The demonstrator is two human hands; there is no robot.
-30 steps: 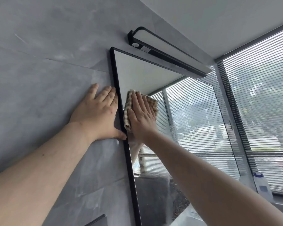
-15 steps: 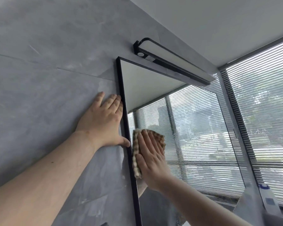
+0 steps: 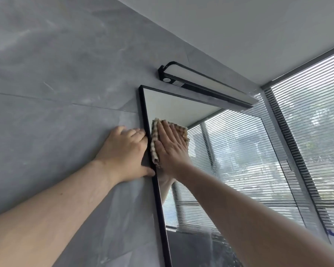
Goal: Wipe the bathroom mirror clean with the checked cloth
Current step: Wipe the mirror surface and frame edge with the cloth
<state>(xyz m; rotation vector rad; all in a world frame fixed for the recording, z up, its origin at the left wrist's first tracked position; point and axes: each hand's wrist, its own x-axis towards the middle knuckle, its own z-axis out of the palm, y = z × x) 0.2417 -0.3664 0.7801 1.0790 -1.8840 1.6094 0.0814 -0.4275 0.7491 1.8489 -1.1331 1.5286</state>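
right hand (image 3: 172, 149) risen, checked cloth (image 3: 154, 137) lengthwise upright

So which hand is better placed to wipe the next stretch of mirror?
Probably the right hand: it presses the checked cloth flat against the mirror near its upper left corner. The left hand holds no cloth; it rests on the grey wall beside the black frame.

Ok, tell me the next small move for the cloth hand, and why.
Probably slide the right hand, pressing the checked cloth, up to the top left corner of the mirror: the cloth sits below that corner, and the left hand braces on the wall.
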